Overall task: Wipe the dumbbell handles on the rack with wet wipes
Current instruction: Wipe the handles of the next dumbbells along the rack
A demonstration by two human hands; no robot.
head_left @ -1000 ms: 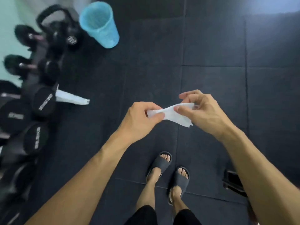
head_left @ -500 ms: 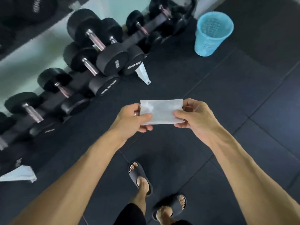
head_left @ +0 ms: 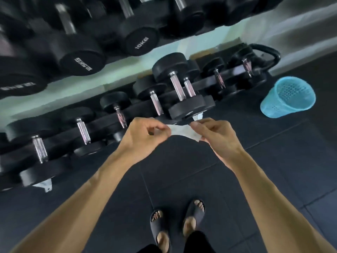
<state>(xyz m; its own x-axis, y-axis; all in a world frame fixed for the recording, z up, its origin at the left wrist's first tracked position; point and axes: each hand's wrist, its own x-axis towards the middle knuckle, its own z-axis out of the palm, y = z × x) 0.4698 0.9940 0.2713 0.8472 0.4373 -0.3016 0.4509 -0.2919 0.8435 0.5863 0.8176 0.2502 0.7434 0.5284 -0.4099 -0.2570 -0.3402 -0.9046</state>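
In front of the rack (head_left: 182, 89), both hands, left hand (head_left: 144, 137) and right hand (head_left: 217, 136), pinching the wet wipe (head_left: 184, 133) taut, still prepping; next, probably wrapping nearest dumbbell handle (head_left: 156, 104).

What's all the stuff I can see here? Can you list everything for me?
Wet wipe: one, white, stretched between both hands in front of the lower rack.
Dumbbells: many, exact count unclear, black heads with chrome handles, on two rack tiers.
Kettlebell: one, black, right end of lower tier.
Basket: one, light blue mesh, on the floor to the right of the rack.
White scraps: two, one under the middle dumbbells, one at lower left.
Floor mats: dark tiles.
Slippers: two, dark, on the feet.
Left hand: pinches the wipe.
Right hand: pinches the wipe.
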